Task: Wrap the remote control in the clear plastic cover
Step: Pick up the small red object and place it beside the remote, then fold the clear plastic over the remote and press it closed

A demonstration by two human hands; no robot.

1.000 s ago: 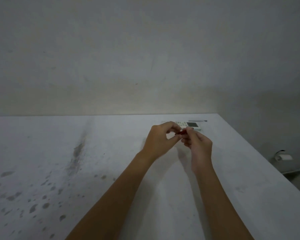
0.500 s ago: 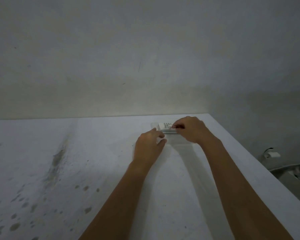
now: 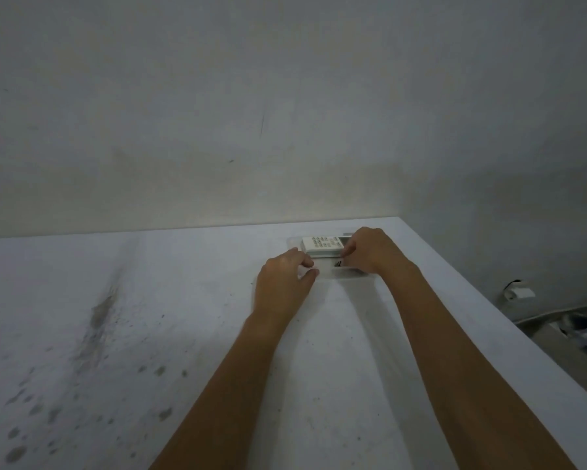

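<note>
Right hand point(image 3: 370, 251) gripping white remote control point(image 3: 322, 245), left hand point(image 3: 285, 283) loosely curled, grip unclear

1. Two bare forearms run in from six o'clock, no sleeves showing on either.
2. Left hand point(image 3: 282, 281): no ring, no watch, no glove.
3. Right hand point(image 3: 373, 249), toward one o'clock: bare too, wrist unbanded, fingernails short.
</note>
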